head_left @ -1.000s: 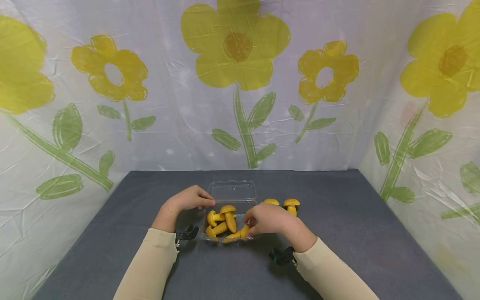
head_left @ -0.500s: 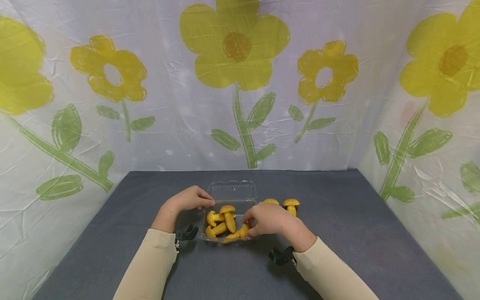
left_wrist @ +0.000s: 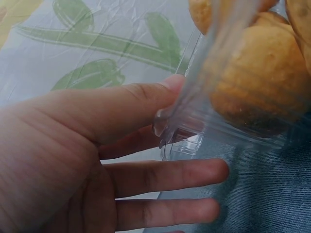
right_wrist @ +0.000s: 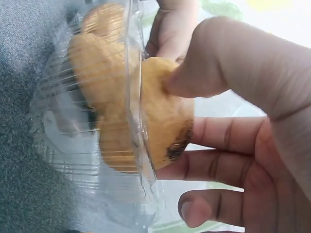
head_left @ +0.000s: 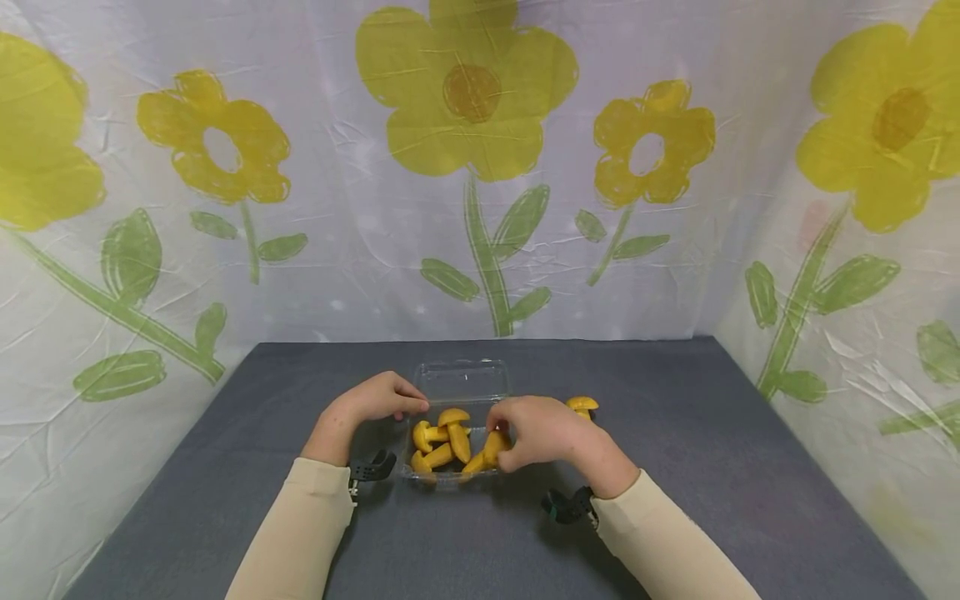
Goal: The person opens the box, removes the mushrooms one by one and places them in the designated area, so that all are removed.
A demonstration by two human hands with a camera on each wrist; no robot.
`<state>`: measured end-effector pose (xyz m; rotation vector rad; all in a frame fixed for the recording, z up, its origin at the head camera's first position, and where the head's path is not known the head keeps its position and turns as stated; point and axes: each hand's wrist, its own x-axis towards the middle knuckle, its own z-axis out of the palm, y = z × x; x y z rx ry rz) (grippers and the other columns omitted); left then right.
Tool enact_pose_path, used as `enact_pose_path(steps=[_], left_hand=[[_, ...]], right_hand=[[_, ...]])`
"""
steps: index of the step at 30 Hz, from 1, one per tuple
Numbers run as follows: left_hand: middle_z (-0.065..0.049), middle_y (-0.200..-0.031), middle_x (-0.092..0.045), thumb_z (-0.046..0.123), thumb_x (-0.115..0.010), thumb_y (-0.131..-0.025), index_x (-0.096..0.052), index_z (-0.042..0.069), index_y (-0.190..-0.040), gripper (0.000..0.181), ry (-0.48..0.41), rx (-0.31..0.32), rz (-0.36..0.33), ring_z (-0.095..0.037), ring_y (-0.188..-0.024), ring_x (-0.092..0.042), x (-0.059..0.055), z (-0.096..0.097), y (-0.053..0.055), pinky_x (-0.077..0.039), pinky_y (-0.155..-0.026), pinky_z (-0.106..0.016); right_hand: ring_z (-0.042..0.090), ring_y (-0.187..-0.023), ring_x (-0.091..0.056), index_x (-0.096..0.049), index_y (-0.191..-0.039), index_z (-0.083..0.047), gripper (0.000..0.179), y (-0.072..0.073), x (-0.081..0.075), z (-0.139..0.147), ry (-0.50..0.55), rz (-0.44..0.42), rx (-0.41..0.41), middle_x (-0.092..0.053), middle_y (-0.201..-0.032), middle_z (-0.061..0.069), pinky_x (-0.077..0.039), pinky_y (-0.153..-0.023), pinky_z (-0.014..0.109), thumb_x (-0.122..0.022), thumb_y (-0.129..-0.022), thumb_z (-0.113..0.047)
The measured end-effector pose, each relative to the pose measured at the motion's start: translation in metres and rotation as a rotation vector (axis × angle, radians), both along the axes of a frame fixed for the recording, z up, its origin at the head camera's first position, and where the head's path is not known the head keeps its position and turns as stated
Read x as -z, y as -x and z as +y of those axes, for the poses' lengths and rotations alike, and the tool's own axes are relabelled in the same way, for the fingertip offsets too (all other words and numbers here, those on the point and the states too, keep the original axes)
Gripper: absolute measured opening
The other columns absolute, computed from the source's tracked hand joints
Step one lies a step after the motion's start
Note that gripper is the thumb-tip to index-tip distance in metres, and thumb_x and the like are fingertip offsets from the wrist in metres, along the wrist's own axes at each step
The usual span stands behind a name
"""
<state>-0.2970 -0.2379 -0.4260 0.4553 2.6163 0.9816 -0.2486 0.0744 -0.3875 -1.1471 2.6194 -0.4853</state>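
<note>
A clear plastic clamshell container (head_left: 462, 382) sits on the table with its lid folded back. Several yellow mushrooms (head_left: 457, 440) lie in its left part. My left hand (head_left: 381, 397) pinches the container's left rim between thumb and index finger, the other fingers stretched out below it in the left wrist view. At the container's right end, my right hand (head_left: 542, 429) pinches a yellow mushroom (right_wrist: 163, 111) by its cap, thumb on one side and fingers on the other. That mushroom's cap stands above the rim, with a dark patch at its edge, and its stem slants down inside.
Another yellow mushroom (head_left: 582, 406) lies on the table behind the right hand, partly hidden by it. Dark grey cloth covers the table (head_left: 420, 550). White curtains (head_left: 322, 283) with painted flowers hang behind it and along both sides.
The right hand has lifted the pinched mushroom's cap and tilted it up, shifting slightly right. One mushroom behind that hand is now hidden. The left hand has stayed on the rim.
</note>
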Motion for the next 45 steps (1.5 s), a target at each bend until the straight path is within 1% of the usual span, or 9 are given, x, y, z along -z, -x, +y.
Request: enact_pose_path(steps=[4,7,13,22,29,33,39,42,45], left_hand=[[-0.002,-0.107,-0.074,0.028,-0.071,-0.099,-0.079,0.009,-0.118,0.029,0.001,-0.004,-0.004,-0.02,-0.084,-0.066,-0.001,0.001,-0.001,-0.056,-0.08,-0.044],[-0.002,-0.107,-0.074,0.029,-0.071,-0.099,-0.079,0.009,-0.119,0.029,0.007,-0.006,-0.004,-0.019,-0.084,-0.066,-0.001,0.001,-0.001,-0.056,-0.081,-0.045],[-0.002,-0.106,-0.074,0.028,-0.071,-0.1,-0.078,0.008,-0.12,0.03,0.012,-0.004,-0.003,-0.021,-0.084,-0.067,-0.004,0.003,-0.002,-0.056,-0.081,-0.045],[-0.002,-0.107,-0.074,0.028,-0.071,-0.099,-0.079,0.009,-0.12,0.029,0.021,-0.01,0.001,-0.02,-0.083,-0.066,-0.002,0.003,-0.001,-0.056,-0.08,-0.043],[-0.002,-0.108,-0.074,0.028,-0.072,-0.099,-0.08,0.01,-0.118,0.027,0.014,-0.012,0.004,-0.02,-0.082,-0.065,0.0,0.002,0.001,-0.055,-0.078,-0.042],[-0.002,-0.108,-0.074,0.028,-0.072,-0.099,-0.08,0.01,-0.118,0.027,0.016,-0.011,0.007,-0.02,-0.082,-0.065,0.001,0.002,0.001,-0.055,-0.078,-0.041],[-0.001,-0.108,-0.074,0.029,-0.072,-0.099,-0.08,0.011,-0.117,0.027,0.019,-0.018,0.006,-0.019,-0.081,-0.065,0.002,0.002,0.002,-0.055,-0.078,-0.042],[-0.001,-0.109,-0.074,0.029,-0.072,-0.098,-0.08,0.011,-0.118,0.027,0.018,-0.02,0.004,-0.019,-0.081,-0.065,0.002,0.002,0.002,-0.055,-0.078,-0.043],[-0.001,-0.109,-0.074,0.029,-0.072,-0.098,-0.08,0.011,-0.118,0.028,0.017,-0.022,0.003,-0.019,-0.082,-0.065,0.003,0.002,0.002,-0.055,-0.079,-0.043]], right_hand=[[0.01,-0.074,-0.053,-0.068,-0.111,-0.018,0.029,0.0,-0.003,0.003,0.049,0.013,0.001,-0.06,-0.092,-0.009,-0.045,-0.067,0.033,-0.074,-0.083,-0.019],[0.01,-0.074,-0.053,-0.068,-0.109,-0.02,0.027,0.0,-0.006,0.005,0.082,0.04,0.005,-0.059,-0.091,-0.009,-0.045,-0.067,0.033,-0.073,-0.083,-0.02],[0.01,-0.078,-0.054,-0.068,-0.112,-0.02,0.028,0.002,-0.012,0.012,0.131,0.078,0.031,-0.057,-0.095,-0.011,-0.047,-0.068,0.033,-0.071,-0.084,-0.022],[0.015,-0.083,-0.057,-0.069,-0.117,-0.018,0.034,0.007,-0.022,0.025,0.19,0.06,0.104,-0.06,-0.1,-0.01,-0.049,-0.071,0.035,-0.068,-0.083,-0.022],[0.017,-0.082,-0.057,-0.069,-0.115,-0.018,0.03,0.01,-0.03,0.036,0.216,0.039,0.126,-0.061,-0.098,-0.008,-0.048,-0.07,0.036,-0.063,-0.086,-0.017],[0.016,-0.077,-0.055,-0.069,-0.113,-0.017,0.026,0.012,-0.034,0.043,0.223,0.031,0.146,-0.061,-0.095,-0.006,-0.047,-0.068,0.037,-0.061,-0.089,-0.017],[0.015,-0.067,-0.05,-0.067,-0.099,-0.019,0.015,0.017,-0.035,0.054,0.195,0.013,0.231,-0.057,-0.081,-0.003,-0.042,-0.065,0.037,-0.055,-0.09,-0.022],[0.014,-0.06,-0.04,-0.062,-0.087,-0.017,0.009,0.019,-0.035,0.059,0.174,0.013,0.276,-0.048,-0.072,-0.002,-0.036,-0.061,0.036,-0.055,-0.089,-0.023],[0.014,-0.057,-0.03,-0.054,-0.078,-0.015,0.012,0.02,-0.036,0.063,0.151,0.015,0.317,-0.037,-0.066,-0.002,-0.03,-0.059,0.035,-0.054,-0.087,-0.023]])
